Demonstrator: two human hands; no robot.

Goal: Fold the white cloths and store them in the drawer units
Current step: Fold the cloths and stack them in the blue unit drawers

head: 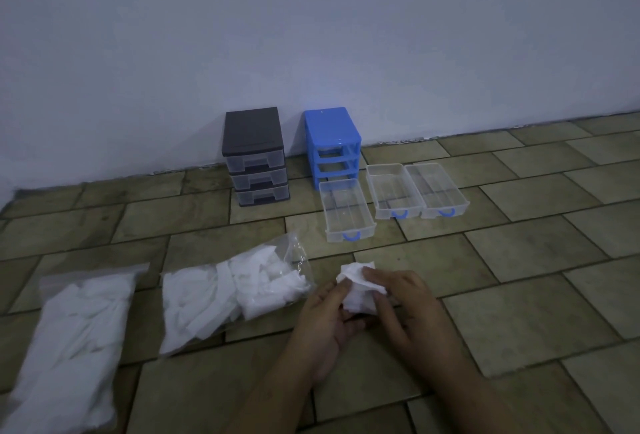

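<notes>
Both my hands hold one crumpled white cloth just above the tiled floor. My left hand pinches its left side and my right hand grips its right side with fingers curled over it. An opened clear bag spilling several white cloths lies to the left. A second clear bag full of cloths lies at far left. By the wall stand a dark grey drawer unit, its drawers in, and a blue drawer unit with empty slots. Three clear drawers with blue handles lie on the floor before it.
The floor is brownish tile. A pale wall runs behind the drawer units. Bare tiles stretch to the right of the removed drawers and in front of my hands.
</notes>
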